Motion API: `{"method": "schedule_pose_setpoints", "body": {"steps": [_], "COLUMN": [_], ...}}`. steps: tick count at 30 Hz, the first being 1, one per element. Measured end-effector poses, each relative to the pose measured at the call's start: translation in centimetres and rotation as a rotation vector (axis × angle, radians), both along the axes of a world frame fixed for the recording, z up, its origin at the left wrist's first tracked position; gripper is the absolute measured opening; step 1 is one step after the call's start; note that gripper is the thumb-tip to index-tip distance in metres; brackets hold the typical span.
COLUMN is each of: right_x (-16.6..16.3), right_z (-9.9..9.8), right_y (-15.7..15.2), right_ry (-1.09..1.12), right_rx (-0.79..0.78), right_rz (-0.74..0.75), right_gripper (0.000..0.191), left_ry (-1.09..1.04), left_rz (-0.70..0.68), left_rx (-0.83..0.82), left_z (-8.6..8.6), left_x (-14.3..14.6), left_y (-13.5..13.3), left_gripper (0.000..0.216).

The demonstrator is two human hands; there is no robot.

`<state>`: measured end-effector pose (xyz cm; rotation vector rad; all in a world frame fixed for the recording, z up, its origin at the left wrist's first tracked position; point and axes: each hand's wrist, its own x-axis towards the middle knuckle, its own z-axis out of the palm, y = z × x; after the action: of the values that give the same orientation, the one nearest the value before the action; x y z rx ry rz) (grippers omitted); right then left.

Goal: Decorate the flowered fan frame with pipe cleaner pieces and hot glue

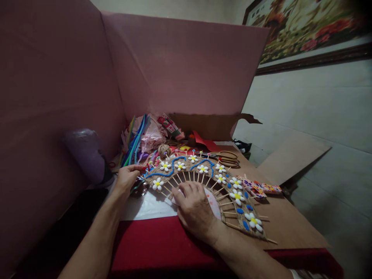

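A craft fan (pixel 215 182) of thin wooden sticks and woven brown twine lies in front of me. White clay daisies with yellow centres, wavy blue lines and blue oval pieces decorate it. Small coloured beads top several stick tips along its upper edge. My left hand (pixel 129 178) is at the fan's left end, thumb and forefinger pinched at a small red piece by the stick tips; what exactly they hold is unclear. My right hand (pixel 194 205) grips the fan's inner part, its fingers curled over a pale panel with small dots.
Behind the fan are scissors (pixel 228 159), a twine ball (pixel 164 150), blue and green pipe cleaners (pixel 136 139) and crumpled pink wrapping (pixel 152 135). Cardboard (pixel 293 228) lies on the red cloth (pixel 145 244). A purple-grey bag (pixel 85 155) stands left; pink panels (pixel 180 66) rise behind.
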<state>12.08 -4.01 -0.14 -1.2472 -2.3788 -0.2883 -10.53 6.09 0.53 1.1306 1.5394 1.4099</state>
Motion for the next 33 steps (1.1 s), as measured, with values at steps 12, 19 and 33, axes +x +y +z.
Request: {"method": "schedule_pose_setpoints", "body": {"steps": [12,19,33], "right_x": [-0.04,0.0,-0.01], "right_z": [0.14,0.1,0.0], "right_y": [-0.13,-0.06,-0.05], "right_ry": [0.003,0.009,0.012], "right_rx": [0.001,0.008,0.017], "right_rz": [-0.005,0.002,-0.002], "right_gripper": [0.044,0.043,0.04], "left_ry": [0.0,0.002,-0.002], "left_rz": [-0.003,0.001,0.006], "left_rx": [-0.006,-0.002,-0.009], "left_z": [0.44,0.34,0.61], "left_x": [0.28,0.17,0.29], "left_y": [-0.32,-0.27,-0.46], "left_gripper": [0.028,0.027,0.024]}}
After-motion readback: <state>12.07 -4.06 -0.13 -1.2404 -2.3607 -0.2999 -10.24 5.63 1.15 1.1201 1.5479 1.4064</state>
